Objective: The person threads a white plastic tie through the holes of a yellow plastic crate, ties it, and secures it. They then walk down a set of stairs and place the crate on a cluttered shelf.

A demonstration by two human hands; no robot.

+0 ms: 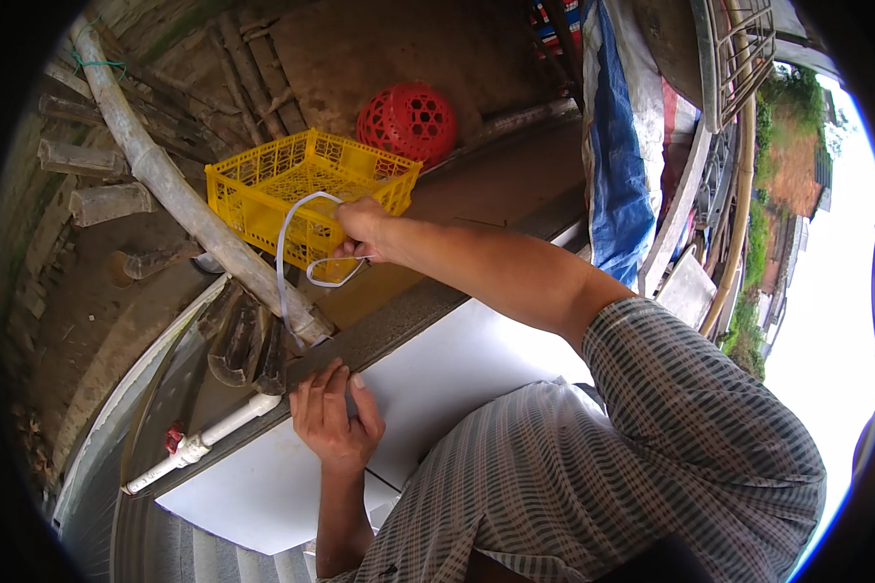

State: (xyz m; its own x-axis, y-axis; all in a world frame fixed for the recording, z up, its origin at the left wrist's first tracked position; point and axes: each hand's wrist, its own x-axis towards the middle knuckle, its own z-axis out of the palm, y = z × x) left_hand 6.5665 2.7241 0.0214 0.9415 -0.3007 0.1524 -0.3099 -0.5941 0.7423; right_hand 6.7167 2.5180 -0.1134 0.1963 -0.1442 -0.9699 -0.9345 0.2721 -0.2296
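Observation:
My right hand (362, 231) reaches across to the near side of a yellow plastic crate (253, 228), its fingers closed round a thin white strap (282, 255). One length of the strap arcs up and then drops toward the ledge by the pole's lower end; a smaller loop hangs just below the hand. Whether the hand also touches the crate is unclear. My left hand (336, 416) rests at the edge of the dark stone ledge (408, 316), holding nothing, with the thumb spread away from the fingers. The crate has latticed sides and looks empty.
A red perforated basket (408, 124) lies behind the crate. A thick wooden pole (160, 180) slants past its left side. White pipe with a red valve (199, 445) runs by the ledge's left end. Split logs (112, 204) are at left; a blue-and-white tarp (617, 155) hangs at right.

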